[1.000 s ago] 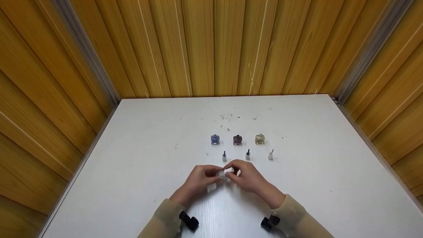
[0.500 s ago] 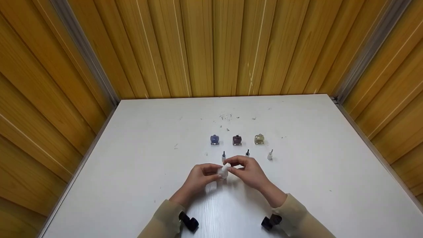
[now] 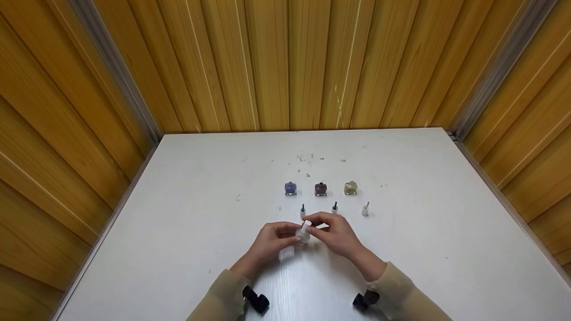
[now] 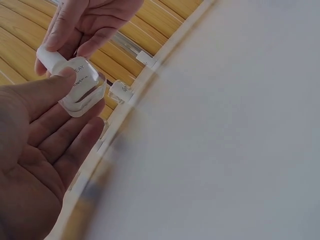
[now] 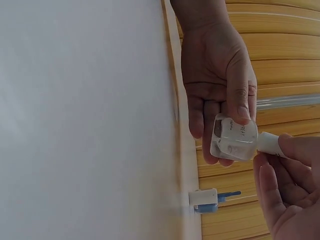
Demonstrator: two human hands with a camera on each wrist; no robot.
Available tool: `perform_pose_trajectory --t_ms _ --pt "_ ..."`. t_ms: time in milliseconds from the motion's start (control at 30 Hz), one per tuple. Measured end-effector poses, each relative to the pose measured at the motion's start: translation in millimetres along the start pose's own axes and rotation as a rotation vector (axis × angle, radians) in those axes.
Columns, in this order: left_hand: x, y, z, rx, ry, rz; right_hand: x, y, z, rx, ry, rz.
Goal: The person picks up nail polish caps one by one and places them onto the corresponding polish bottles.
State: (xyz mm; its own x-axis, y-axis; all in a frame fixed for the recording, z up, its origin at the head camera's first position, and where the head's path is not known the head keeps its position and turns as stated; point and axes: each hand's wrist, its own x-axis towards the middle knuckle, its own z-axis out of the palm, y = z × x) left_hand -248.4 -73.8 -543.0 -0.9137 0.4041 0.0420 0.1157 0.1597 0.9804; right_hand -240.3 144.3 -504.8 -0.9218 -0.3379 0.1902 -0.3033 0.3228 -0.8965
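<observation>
Between both hands, over the near part of the table, is a small clear nail polish bottle [image 3: 303, 237] with white lettering-marked glass and a whitish look. My left hand [image 3: 267, 243] pinches its body between thumb and fingers; in the left wrist view the nail polish bottle [image 4: 82, 87] is tilted. The thumb and fingers of my right hand [image 3: 337, 235] pinch the white cap [image 5: 270, 144] at the bottle's neck. Whether the cap is screwed tight cannot be told. The left hand's thumb covers part of the label.
Beyond the hands stand three capless polish bottles: blue [image 3: 290, 189], dark purple [image 3: 320, 189] and glittery gold [image 3: 351, 188]. Before them, three white brush caps stand brush up: left cap [image 3: 303, 211], middle cap [image 3: 334, 208] and right cap [image 3: 365, 209]. Wood-patterned walls [image 3: 285, 67] surround the white table [image 3: 178, 214].
The held bottle has turned from leaning right to more upright, its white cap now pointing upward. My right hand has shifted slightly up with the cap; the left hand has barely moved.
</observation>
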Motion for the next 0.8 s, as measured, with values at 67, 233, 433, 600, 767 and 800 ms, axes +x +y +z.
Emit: perform_pose_trajectory --t_ms 67,233,433,600,767,800 --pt "0.1 0.1 0.2 0.001 0.001 0.004 0.1 -0.2 0.7 0.005 0.013 0.009" --pt "-0.1 -0.1 1.3 0.013 0.001 0.003 -0.2 -0.3 2.2 0.005 0.039 0.026" --pt "0.3 -1.0 3.2 0.004 -0.008 0.036 -0.3 1.0 1.8 0.012 0.026 0.062" --pt "2.0 -1.6 3.6 -0.028 -0.004 0.038 0.7 1.6 -1.6 0.090 -0.034 0.026" --pt "1.8 -1.3 2.8 -0.029 -0.001 0.020 1.5 0.4 -4.0 0.132 -0.076 -0.009" --pt "1.6 -1.3 2.7 -0.028 0.001 0.016 1.7 0.1 -4.1 0.131 -0.078 -0.008"
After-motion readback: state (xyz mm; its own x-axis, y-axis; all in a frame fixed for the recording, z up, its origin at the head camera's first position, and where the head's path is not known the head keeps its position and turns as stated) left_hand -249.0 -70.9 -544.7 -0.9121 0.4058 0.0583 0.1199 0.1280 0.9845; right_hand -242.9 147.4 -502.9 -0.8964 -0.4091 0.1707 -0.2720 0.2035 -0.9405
